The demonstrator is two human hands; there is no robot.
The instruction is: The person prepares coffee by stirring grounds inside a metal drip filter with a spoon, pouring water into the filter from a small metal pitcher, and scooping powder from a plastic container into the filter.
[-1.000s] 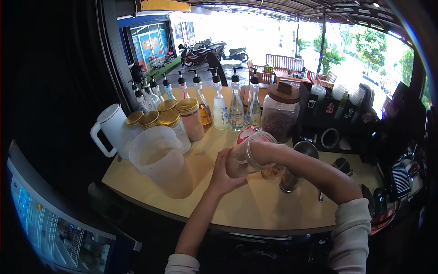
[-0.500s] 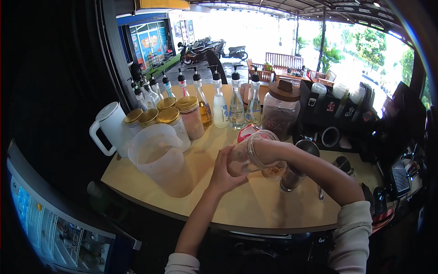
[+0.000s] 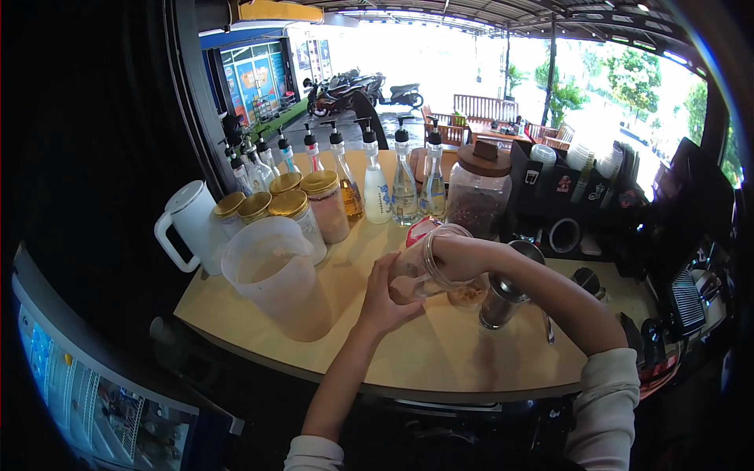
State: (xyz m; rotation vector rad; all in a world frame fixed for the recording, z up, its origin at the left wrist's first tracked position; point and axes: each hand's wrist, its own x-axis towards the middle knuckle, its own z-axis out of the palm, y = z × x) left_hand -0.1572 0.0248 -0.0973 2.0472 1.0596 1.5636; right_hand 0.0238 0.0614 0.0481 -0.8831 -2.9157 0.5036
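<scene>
My left hand is wrapped around the side of a clear jar, which is tilted with its mouth toward the right. My right hand reaches through the mouth and shows through the clear wall. A pale scoop is visible low inside the jar, its handle running toward the right fingers, which appear closed on it. Just below the jar's mouth stands a small clear container with brown contents. A metal cup stands beside it, partly hidden by my right forearm. Behind the jar lies a red and white packet.
A translucent pitcher and a white jug stand on the left. Gold-lidded jars and several pump bottles line the back. A wooden-lidded jar and a black cup holder stand at right. A spoon lies near the cup.
The pale scoop shows more clearly inside the jar, and my right hand has shifted slightly within it. The left hand keeps its hold on the jar. The view has moved a little.
</scene>
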